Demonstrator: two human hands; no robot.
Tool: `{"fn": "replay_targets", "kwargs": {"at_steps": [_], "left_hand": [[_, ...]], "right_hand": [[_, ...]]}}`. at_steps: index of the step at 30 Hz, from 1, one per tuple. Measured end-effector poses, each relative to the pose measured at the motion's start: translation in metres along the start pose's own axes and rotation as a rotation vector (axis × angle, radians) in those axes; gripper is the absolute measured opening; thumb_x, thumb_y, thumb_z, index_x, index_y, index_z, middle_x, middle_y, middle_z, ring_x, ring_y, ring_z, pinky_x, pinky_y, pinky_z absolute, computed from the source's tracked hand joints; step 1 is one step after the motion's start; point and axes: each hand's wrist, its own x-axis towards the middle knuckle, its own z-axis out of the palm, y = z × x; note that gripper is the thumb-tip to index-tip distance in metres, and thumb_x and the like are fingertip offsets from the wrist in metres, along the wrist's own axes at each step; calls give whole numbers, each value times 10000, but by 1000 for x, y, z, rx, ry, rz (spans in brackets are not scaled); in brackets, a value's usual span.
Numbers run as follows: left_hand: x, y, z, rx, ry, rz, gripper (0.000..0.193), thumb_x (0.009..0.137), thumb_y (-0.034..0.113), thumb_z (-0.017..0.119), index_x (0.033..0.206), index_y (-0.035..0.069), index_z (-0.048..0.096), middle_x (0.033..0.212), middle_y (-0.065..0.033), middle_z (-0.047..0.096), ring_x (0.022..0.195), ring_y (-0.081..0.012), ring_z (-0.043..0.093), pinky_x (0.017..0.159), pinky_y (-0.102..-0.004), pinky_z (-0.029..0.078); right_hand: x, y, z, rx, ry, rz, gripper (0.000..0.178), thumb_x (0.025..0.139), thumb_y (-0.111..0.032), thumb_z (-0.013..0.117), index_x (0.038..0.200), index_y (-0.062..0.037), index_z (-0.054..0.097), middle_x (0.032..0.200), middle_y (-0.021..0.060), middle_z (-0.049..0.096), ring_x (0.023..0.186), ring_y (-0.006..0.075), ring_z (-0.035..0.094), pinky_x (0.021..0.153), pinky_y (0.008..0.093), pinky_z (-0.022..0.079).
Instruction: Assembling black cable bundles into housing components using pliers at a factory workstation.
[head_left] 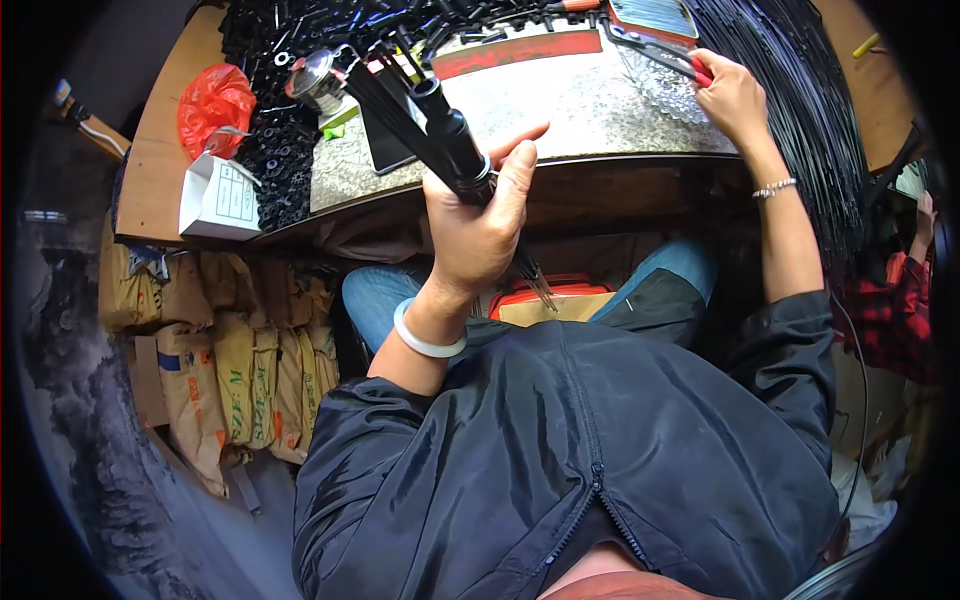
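Note:
My left hand (475, 240) is closed round a bundle of thin black rods (395, 112) and a thicker black tube (452, 128), lifted over the table's front edge. Their lower ends poke out below my fist. On the right, my right hand (735, 102) grips the red handles of a pair of pliers (662, 48). The jaws of the pliers point left, next to a box with an orange rim (652, 18). Under the pliers is a heap of small clear or silvery bits (672, 98), too fine to tell apart.
Long black rods (790, 110) lie along the right side of the table. Small black parts (283, 165) are heaped at the left, near a red plastic bag (215, 105), a white box (220, 195) and a dark phone-like slab (385, 140). Brown sacks (190, 390) stand below. Another person's checked sleeve (900, 310) shows far right.

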Motion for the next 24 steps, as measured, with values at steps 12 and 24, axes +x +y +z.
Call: {"fn": "replay_targets", "kwargs": {"at_steps": [12, 24], "left_hand": [[-7, 6, 16, 30, 24, -43, 188, 859, 16, 605, 1035, 7, 671, 569, 108, 426, 503, 11, 336, 452, -180, 249], [-9, -1, 14, 149, 49, 4, 195, 844, -3, 599, 1027, -19, 665, 548, 84, 443, 503, 7, 372, 455, -188, 292]], "right_hand": [[-85, -114, -30, 1500, -497, -35, 219, 919, -240, 562, 916, -27, 615, 658, -22, 522, 541, 29, 415, 485, 169, 310], [-99, -149, -22, 1412, -179, 120, 150, 878, -158, 627, 854, -12, 645, 649, -46, 560, 567, -5, 448, 495, 159, 331]]}}
